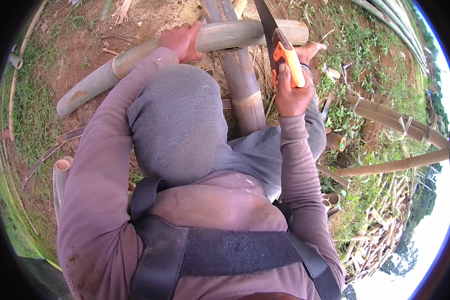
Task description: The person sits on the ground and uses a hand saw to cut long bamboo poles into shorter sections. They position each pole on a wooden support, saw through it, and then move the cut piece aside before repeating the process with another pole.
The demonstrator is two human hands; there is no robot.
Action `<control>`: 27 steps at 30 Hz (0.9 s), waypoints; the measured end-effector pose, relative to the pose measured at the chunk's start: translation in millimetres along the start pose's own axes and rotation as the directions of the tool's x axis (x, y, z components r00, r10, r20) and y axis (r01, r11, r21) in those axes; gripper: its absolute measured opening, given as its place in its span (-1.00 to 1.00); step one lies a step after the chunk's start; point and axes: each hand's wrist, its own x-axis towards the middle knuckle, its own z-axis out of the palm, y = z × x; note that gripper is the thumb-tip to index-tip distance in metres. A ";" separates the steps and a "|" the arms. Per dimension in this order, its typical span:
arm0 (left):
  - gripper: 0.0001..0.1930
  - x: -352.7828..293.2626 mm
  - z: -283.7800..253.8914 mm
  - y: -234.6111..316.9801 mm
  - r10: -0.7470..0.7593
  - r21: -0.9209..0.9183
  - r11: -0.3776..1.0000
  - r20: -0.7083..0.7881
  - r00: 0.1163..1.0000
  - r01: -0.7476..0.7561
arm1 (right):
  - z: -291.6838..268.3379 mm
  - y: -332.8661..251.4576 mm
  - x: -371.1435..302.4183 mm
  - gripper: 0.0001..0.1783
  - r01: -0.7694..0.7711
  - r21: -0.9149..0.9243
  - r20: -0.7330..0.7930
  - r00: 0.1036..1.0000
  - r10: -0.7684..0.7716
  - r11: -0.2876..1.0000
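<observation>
At 1 o'clock of the view, right hand (292, 95) wrapped tight around orange handle of a hand saw (280, 47), thumb side up, dark blade running up toward 12 o'clock and crossing the bamboo pole (235, 34). Left hand (182, 41) at 11 o'clock, palm down, fingers curled over the same bamboo pole, pressing on it just left of the saw. Pole lies crosswise, pale green-grey, its long end slanting down to 9 o'clock over bare dirt, its cut end at about 1 o'clock. Under it, a thicker bamboo support (242, 82) runs from 12 o'clock down toward centre, touching the pole where they cross. Bare foot (310, 50) rests just right of the saw, by the pole's end. Grey trouser knee (177, 120) fills the centre, mauve sleeves both sides, black harness straps (225, 250) at 6 o'clock. Short bamboo offcuts (60, 172) at 8 o'clock, more bamboo poles (395, 120) at 3 o'clock on grass, stacked bamboo pile (380, 225) at 4 o'clock.
</observation>
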 end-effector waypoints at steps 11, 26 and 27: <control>0.06 6.3 2.0 -8.7 -0.048 0.022 0.999 -0.008 0.999 0.048 | -78.1 1.8 -119.8 -0.79 0.062 -0.098 0.006 0.998 -0.062 0.993; 0.04 3.8 0.8 -11.6 -0.037 -0.005 0.999 -0.039 0.999 0.037 | -110.5 -8.3 -161.6 -0.73 0.139 -0.207 0.020 0.990 -0.138 0.968; 0.04 3.6 1.5 -12.4 -0.038 -0.010 0.999 -0.038 0.999 0.038 | -108.3 -3.4 -162.3 -0.72 0.109 -0.156 0.002 0.994 -0.110 0.982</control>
